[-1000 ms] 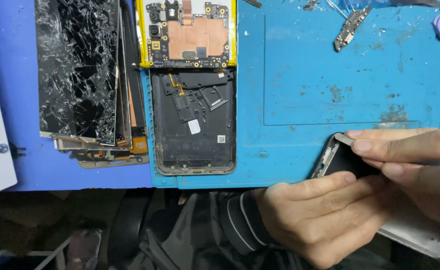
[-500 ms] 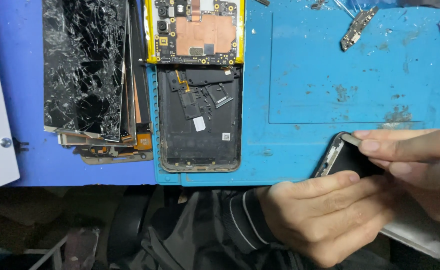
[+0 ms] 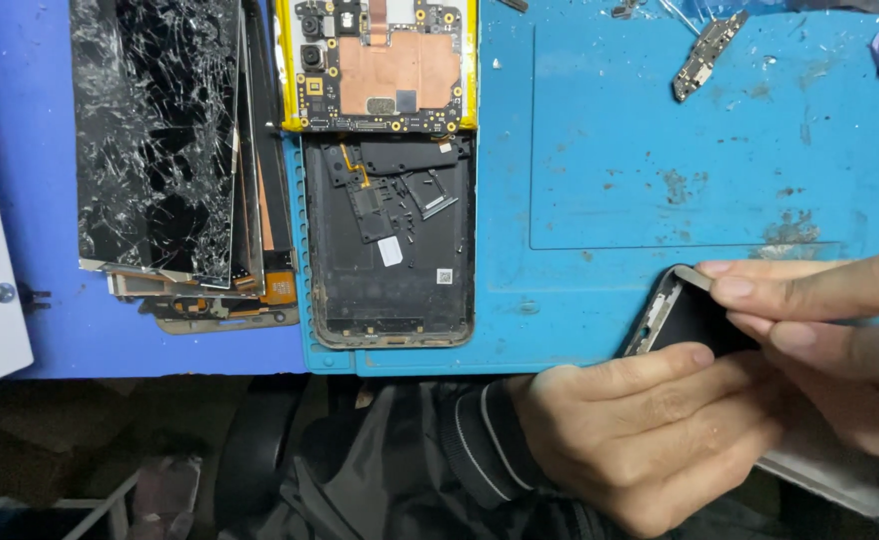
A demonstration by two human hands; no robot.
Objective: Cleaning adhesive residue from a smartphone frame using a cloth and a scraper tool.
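A blue mat [image 3: 660, 150] is spread on the table. At its near right edge, a dark phone [image 3: 685, 320] is gripped by the left hand [image 3: 650, 430] from below and pinched at its top corner by the right hand [image 3: 830, 320]. A small loose board [image 3: 705, 55] is seen far off.

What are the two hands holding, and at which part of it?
Both hold a dark phone part: left hand under its lower side, right hand fingers at its top corner.
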